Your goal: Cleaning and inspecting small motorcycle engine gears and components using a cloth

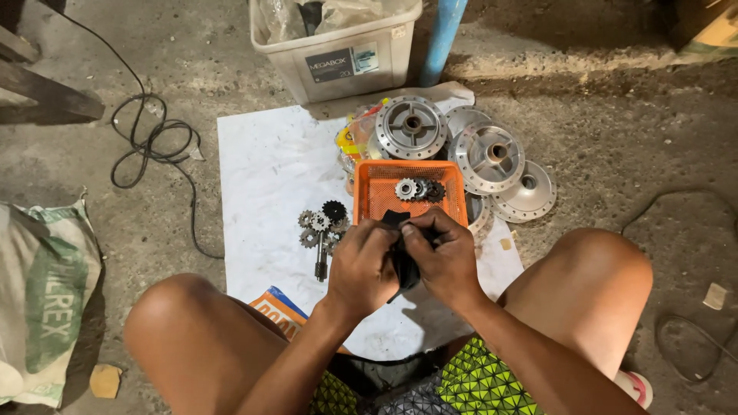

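My left hand (363, 265) and my right hand (443, 257) are pressed together over a white sheet (265, 169), both closed on one small black part (403, 265) held between them. Its shape is mostly hidden by my fingers. Just beyond my hands stands an orange mesh basket (377, 198) with a few toothed sprockets (415, 189) inside. To the left of my hands lie several loose gears and a short shaft (322, 227) on the sheet.
Several round metal wheel hubs (492, 154) are stacked right of the basket. A grey plastic storage box (338, 54) and a blue pole (444, 34) stand behind. A black cable (150, 142) coils at left, a woven sack (46, 300) lies at far left. My bare knees frame the sheet.
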